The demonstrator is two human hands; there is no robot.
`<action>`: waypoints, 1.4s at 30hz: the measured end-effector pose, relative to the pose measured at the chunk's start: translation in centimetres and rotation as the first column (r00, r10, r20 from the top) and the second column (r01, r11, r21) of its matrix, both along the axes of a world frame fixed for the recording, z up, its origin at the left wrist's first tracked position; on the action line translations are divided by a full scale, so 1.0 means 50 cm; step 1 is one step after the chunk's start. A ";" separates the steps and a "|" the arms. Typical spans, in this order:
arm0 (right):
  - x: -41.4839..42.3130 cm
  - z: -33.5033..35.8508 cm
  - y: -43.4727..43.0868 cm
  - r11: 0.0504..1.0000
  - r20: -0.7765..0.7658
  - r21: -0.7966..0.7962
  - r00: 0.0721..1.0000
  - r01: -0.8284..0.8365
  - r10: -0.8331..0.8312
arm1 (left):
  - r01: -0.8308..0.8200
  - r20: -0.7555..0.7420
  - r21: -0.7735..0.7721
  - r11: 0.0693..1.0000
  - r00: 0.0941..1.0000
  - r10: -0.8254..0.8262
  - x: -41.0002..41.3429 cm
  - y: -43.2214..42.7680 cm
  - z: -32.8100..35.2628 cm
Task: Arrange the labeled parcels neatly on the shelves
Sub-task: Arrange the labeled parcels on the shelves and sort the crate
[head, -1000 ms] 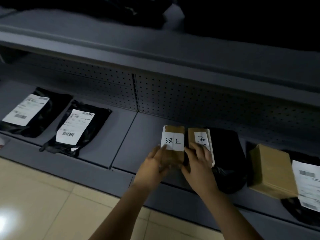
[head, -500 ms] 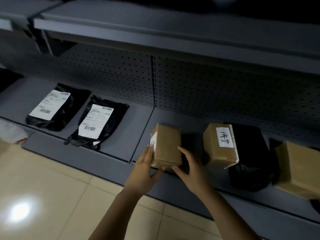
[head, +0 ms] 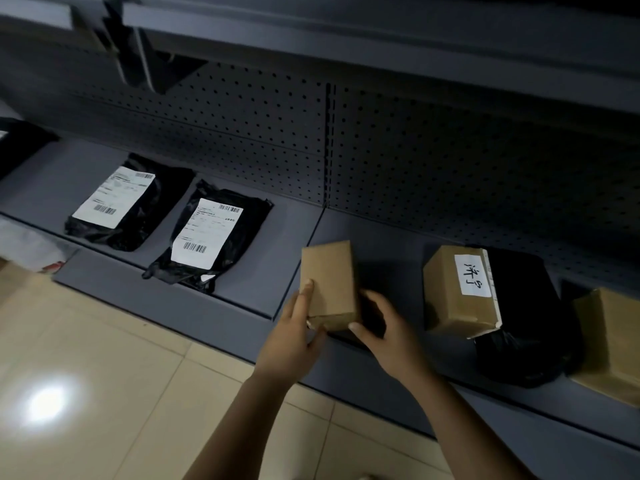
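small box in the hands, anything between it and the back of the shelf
Nothing visible. The small box, held by the left hand and right hand, has bare shelf behind it up to the perforated back panel. The labelled box sits apart on its right.

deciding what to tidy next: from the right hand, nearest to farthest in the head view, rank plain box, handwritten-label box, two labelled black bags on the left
1. plain box, touching the right hand, on its left
2. handwritten-label box, to its right
3. nearer black bag, left bay
4. far black bag, farthest left
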State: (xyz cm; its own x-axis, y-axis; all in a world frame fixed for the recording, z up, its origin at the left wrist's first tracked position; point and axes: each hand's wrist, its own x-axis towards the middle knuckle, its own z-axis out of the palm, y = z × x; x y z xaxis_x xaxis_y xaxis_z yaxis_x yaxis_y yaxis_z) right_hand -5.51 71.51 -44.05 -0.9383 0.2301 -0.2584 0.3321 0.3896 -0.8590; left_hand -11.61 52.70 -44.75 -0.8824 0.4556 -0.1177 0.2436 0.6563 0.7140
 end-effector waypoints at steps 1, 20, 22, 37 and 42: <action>-0.003 0.004 -0.005 1.000 -0.026 -0.026 1.000 -0.012 0.011 | -0.021 -0.004 -0.007 1.000 1.000 0.021 -0.002 -0.008 0.003; -0.072 -0.005 -0.092 0.987 0.074 -0.160 0.997 0.004 0.008 | -0.097 -0.165 0.026 0.995 0.981 0.100 -0.023 -0.074 0.011; -0.080 -0.005 -0.103 0.971 0.084 -0.238 0.996 -0.001 0.022 | -0.117 -0.152 0.038 0.992 0.981 0.121 -0.028 -0.087 0.016; -0.057 -0.007 -0.122 0.999 -0.224 0.048 0.974 -0.009 0.020 | -0.161 0.034 0.039 0.986 0.987 0.159 -0.014 -0.092 -0.004; -0.057 0.007 -0.121 0.978 -0.020 -0.180 0.994 0.103 -0.109 | -0.205 0.085 0.207 0.957 0.978 0.191 -0.011 -0.095 0.004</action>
State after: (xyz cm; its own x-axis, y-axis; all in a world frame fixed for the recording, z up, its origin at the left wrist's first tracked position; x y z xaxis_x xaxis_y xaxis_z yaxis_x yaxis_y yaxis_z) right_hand -8.37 65.46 -43.69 -0.9189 0.2813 -0.2767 0.3366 0.1931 -0.9216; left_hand -12.19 47.95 -44.57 -0.9512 0.2934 -0.0955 0.0740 0.5173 0.8526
